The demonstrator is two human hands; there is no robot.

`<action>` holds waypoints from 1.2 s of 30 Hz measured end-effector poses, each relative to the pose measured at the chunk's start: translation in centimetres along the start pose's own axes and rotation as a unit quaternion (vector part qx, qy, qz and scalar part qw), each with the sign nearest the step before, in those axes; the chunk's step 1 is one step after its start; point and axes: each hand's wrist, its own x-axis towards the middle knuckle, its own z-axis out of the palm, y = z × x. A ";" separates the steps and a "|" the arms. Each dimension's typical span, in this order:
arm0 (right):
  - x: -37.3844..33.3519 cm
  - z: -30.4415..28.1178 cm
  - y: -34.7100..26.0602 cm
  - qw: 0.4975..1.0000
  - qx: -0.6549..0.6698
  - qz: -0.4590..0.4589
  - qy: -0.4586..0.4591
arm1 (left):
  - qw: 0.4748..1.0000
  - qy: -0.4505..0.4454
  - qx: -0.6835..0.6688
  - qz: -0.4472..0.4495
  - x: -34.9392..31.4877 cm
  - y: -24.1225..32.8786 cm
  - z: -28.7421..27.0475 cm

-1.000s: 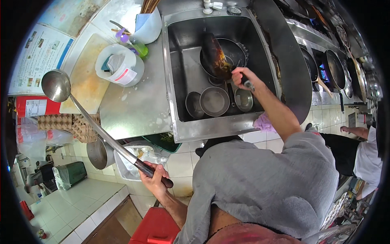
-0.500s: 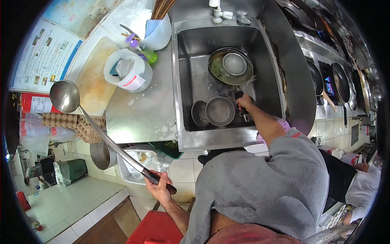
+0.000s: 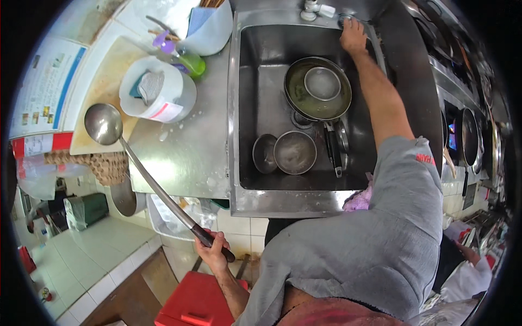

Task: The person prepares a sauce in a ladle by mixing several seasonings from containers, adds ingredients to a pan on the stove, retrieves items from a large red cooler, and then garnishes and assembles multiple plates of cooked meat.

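My left hand (image 3: 213,252) is wrapped round the dark handle of a long steel ladle (image 3: 157,191). The ladle slants up and left, its bowl in the air near the chopping board. At the sink's back right corner, my right hand (image 3: 354,38) reaches with its fingers apart onto a small round grey piece (image 3: 343,20), partly hidden by the fingers. Inside the sink (image 3: 261,98), a frying pan (image 3: 293,89) holds greenish water and a small round bowl (image 3: 323,83). Two metal bowls (image 3: 295,153) sit near the front, beside black pan handles (image 3: 333,149).
Left of the sink, a steel counter (image 3: 185,157) carries a white bucket (image 3: 176,92), a green spray bottle (image 3: 193,64) and a container of chopsticks (image 3: 209,32). A red box (image 3: 190,296) stands below. Pans (image 3: 467,136) and another person's white sleeve (image 3: 467,282) are at right.
My right hand has left the pan handles and moved up to the sink's back right corner. The ladle is still in my left hand. The view has shifted slightly.
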 end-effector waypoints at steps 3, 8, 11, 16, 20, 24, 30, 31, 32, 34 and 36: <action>2.3 2.1 1.8 0.993 -0.033 -0.012 -0.115 | 1.000 -0.005 0.009 -0.013 0.2 -0.1 0.3; -0.7 -1.3 -2.3 0.991 0.092 -0.058 -0.072 | 0.999 0.018 -0.012 -0.024 -0.1 -0.6 0.1; -9.5 -6.1 -7.9 0.894 0.366 -0.038 -0.255 | 0.998 0.039 -0.038 -0.033 -0.5 -0.1 -0.3; -24.2 -1.5 -14.6 0.891 0.209 -0.179 -0.362 | 0.997 0.038 -0.063 -0.016 -0.2 0.8 -1.4; -30.6 8.1 -14.9 0.909 0.110 0.001 -0.402 | 0.998 0.039 -0.047 0.001 -0.7 0.6 -2.0; -31.9 11.5 -14.5 0.849 0.101 0.137 -0.500 | 0.999 0.043 -0.034 0.002 -1.3 0.1 -3.0; -28.6 8.5 -13.6 0.853 0.207 0.045 -0.477 | 0.993 0.101 -0.049 -0.027 -2.5 0.8 -2.8; -28.2 8.5 -13.5 0.886 0.246 0.042 -0.391 | 0.993 0.110 -0.033 -0.030 -2.1 0.0 -3.5; -25.8 3.5 -15.9 0.879 0.331 -0.005 -0.342 | 0.987 0.137 -0.065 -0.057 -2.5 0.4 -3.4; -22.5 -5.4 -19.8 0.791 0.521 0.056 -0.316 | 0.986 0.134 -0.074 -0.070 -2.5 -0.1 -4.0; -21.2 -15.0 -23.6 0.728 0.620 0.013 -0.292 | 0.986 0.122 -0.083 -0.072 -2.2 0.0 -4.3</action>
